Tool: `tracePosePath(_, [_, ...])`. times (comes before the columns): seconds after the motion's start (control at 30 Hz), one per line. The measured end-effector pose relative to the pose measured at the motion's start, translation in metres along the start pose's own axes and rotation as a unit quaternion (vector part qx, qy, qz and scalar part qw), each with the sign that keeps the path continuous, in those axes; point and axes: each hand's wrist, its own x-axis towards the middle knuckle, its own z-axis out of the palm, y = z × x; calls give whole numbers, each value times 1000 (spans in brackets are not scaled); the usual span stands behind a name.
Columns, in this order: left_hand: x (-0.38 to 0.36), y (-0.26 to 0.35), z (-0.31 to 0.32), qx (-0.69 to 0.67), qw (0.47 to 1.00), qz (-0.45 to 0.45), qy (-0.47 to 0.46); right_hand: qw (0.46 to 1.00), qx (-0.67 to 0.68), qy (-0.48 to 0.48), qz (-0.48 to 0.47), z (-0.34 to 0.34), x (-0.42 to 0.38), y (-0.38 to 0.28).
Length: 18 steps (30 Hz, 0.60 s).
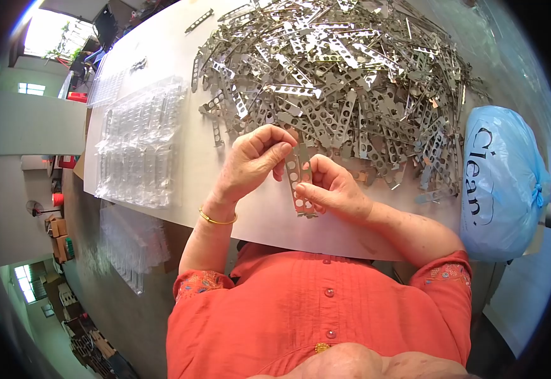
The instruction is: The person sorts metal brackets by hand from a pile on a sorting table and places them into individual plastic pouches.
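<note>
A flat perforated metal strip (292, 175) with a row of round holes is held upright in front of my chest, just over the table's near side. My left hand (254, 159), with a gold bangle at the wrist, pinches at the strip's upper end with thumb and fingertips. Lower down, my right hand (333, 188) grips the same strip, its thumb pressed across the face and the fingers behind. Beyond both hands spreads a large heap of similar metal strips (345, 117), loosely tangled and shiny.
Clear plastic trays (138, 148) are stacked at the table's left, with more trays (133, 243) lower down beside the table edge. A tied blue plastic bag (500, 183) marked "Clean" stands at the right. One loose strip (199, 21) lies apart at the back of the white table (256, 221).
</note>
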Motion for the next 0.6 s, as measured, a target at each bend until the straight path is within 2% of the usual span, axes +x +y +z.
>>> tracePosePath(0.3, [-6,0,10,-50,998,15,19,999,7,32,-2,3,0,-2])
tracePosePath(0.37, [-12,-8,11,-77,996,-2,49,999,15,47,0,2,1,0])
tracePosePath(0.4, [-16,-11,12,-77,996,-4,48,999,16,48,0,2,1,0])
tracePosePath(0.47, [-23,-16,14,-99,992,-76,24,999,17,48,-6,2,1,-1])
tracePosePath(0.6, [-30,-15,21,-103,990,-100,17,998,9,63,-6,3,2,2])
